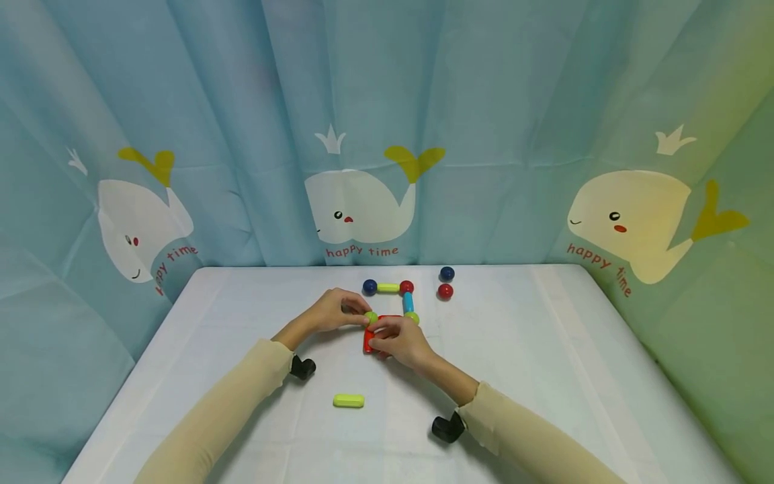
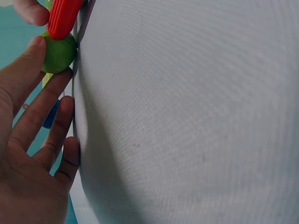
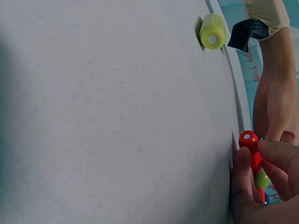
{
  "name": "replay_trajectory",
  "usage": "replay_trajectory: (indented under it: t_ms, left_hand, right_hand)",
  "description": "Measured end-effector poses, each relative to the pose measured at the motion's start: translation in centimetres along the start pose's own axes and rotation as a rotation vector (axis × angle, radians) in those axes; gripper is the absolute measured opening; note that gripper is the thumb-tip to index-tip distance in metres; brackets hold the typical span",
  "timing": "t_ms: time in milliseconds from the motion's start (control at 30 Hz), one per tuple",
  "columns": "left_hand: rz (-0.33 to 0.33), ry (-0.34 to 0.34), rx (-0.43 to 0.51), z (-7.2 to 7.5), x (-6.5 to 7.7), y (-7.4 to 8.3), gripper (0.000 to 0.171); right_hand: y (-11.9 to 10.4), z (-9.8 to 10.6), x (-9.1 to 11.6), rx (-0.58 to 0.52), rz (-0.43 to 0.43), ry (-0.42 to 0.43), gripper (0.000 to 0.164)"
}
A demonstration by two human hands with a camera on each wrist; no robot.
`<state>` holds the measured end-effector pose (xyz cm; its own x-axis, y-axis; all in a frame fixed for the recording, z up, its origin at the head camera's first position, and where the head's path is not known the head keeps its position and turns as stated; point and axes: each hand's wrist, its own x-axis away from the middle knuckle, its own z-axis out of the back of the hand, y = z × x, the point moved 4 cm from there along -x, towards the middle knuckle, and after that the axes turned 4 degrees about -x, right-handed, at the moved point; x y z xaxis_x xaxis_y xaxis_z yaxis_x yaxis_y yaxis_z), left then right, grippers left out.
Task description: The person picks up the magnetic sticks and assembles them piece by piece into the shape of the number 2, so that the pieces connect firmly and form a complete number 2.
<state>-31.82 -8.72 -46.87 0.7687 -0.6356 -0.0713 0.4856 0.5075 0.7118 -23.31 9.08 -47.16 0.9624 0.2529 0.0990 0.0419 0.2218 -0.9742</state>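
My left hand (image 1: 334, 310) pinches a green ball (image 2: 58, 55) between thumb and fingers. A ribbed red magnetic rod (image 2: 64, 19) meets that ball, and my right hand (image 1: 404, 341) pinches this rod (image 3: 249, 140) between thumb and finger. A metal disc shows in the rod's near end in the right wrist view. Behind the hands, a blue rod (image 1: 408, 302) links a second green ball (image 1: 412, 318) to a red ball (image 1: 407, 287). A yellow-green rod (image 1: 388, 288) runs from that red ball to a dark blue ball (image 1: 369, 287). My right hand partly hides more red pieces.
On the white table (image 1: 230, 323), a loose yellow-green rod (image 1: 349, 400) lies nearer me. A separate dark blue ball (image 1: 447, 273) and red ball (image 1: 445, 291) lie at the back right. A whale-print curtain (image 1: 496, 134) rises behind the table.
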Motion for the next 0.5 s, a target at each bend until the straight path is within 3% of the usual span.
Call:
replay_trajectory:
  t_ms: [233, 500]
  left_hand:
    - [0.004, 0.002, -0.001, 0.0, 0.1, -0.1, 0.018]
    - [0.009, -0.006, -0.007, 0.1, 0.3, 0.3, 0.018]
  right_hand:
    - [0.1, 0.0, 0.0, -0.009, -0.001, -0.017, 0.025]
    - [-0.6, 0.9, 0.1, 0.071, 0.062, -0.144, 0.028]
